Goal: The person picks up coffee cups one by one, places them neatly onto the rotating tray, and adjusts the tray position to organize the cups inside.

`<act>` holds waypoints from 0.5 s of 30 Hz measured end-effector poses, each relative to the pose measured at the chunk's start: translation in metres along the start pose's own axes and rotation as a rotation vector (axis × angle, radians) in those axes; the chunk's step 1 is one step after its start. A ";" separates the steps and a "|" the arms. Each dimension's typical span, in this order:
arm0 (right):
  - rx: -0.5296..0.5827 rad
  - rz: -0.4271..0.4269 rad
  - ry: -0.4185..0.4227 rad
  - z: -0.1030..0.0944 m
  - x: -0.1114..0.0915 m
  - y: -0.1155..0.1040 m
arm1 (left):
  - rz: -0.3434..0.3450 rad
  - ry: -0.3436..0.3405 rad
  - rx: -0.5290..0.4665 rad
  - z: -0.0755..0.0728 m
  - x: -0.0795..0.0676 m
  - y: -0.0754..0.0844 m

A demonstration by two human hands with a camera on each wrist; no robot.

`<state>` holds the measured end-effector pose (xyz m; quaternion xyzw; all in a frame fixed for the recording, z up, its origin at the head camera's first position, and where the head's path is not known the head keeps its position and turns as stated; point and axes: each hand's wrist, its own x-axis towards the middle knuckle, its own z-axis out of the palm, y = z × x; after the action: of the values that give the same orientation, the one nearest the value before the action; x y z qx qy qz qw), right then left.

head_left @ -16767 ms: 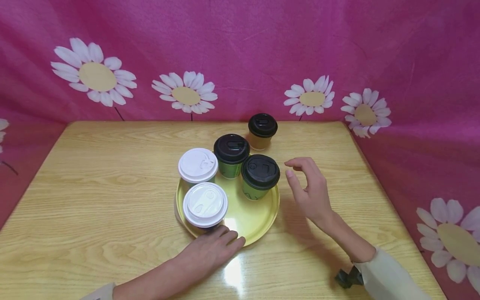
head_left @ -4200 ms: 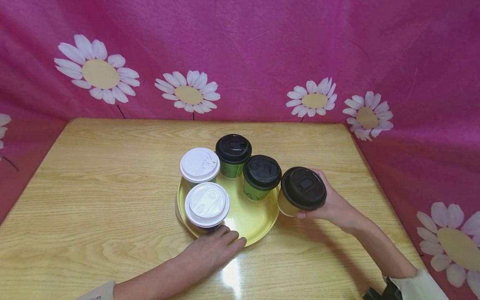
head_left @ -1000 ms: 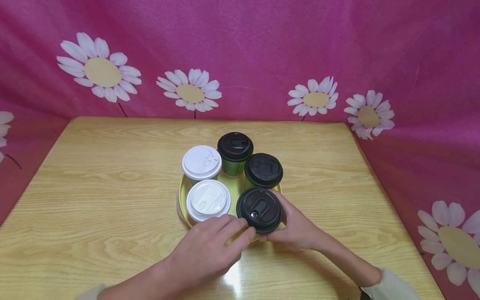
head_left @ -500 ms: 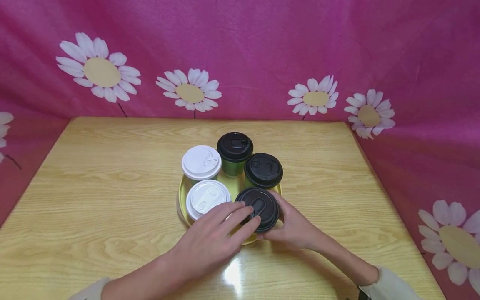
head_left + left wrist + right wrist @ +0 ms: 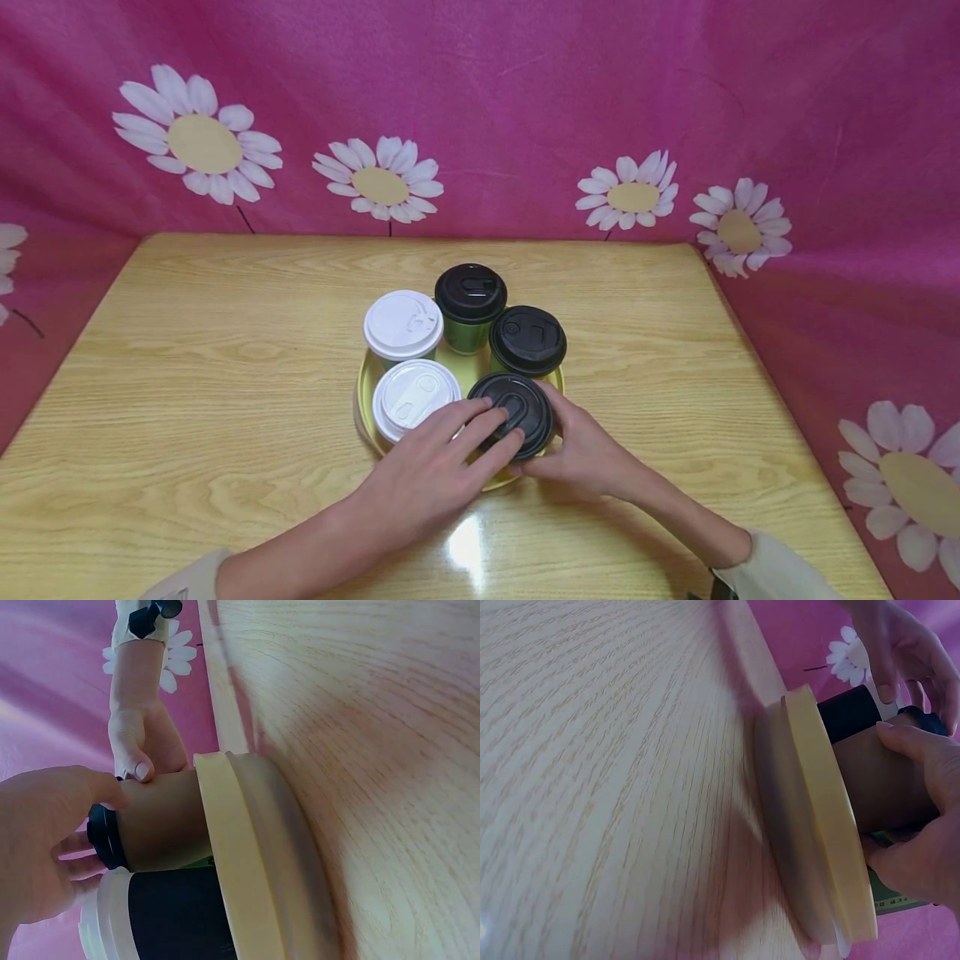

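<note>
A brown paper coffee cup with a black lid [image 5: 517, 414] stands upright at the front right of the round yellow tray [image 5: 365, 392]. Around its side my right hand [image 5: 592, 450] curls, thumb in front and fingers behind. My left hand [image 5: 435, 462] has its fingers across the lid, and its thumb touches the cup's near side, as the left wrist view shows. Beside that hand is a white-lidded cup [image 5: 412, 396] with a dark body. Another white-lidded cup [image 5: 402, 323] and two green cups with black lids, one at the back [image 5: 470, 296] and one at right [image 5: 527, 337], share the tray.
The tray sits on a light wood-grain table [image 5: 210, 375]. Behind and at the sides hangs a pink cloth [image 5: 480, 83] with white daisies. Cups stand close together along the tray's rim.
The brown cup has come from the back of the table onto the tray in my right hand. My left hand has left the tray's front rim and moved onto that cup's lid.
</note>
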<state>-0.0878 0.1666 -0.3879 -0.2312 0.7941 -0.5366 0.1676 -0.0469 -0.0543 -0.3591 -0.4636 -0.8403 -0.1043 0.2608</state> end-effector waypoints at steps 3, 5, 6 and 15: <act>0.007 0.016 0.005 0.001 0.000 -0.009 | 0.011 0.014 0.036 0.000 0.001 -0.001; 0.010 0.025 0.009 0.001 -0.001 -0.016 | 0.019 0.014 0.060 0.000 0.002 -0.001; 0.009 0.028 0.010 0.001 -0.001 -0.019 | 0.022 0.012 0.065 -0.001 0.003 -0.002; -0.067 0.041 0.032 0.003 -0.001 -0.030 | 0.047 0.027 0.080 -0.006 0.009 -0.002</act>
<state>-0.0799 0.1551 -0.3610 -0.2118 0.8188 -0.5096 0.1583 -0.0504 -0.0506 -0.3492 -0.4710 -0.8291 -0.0706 0.2928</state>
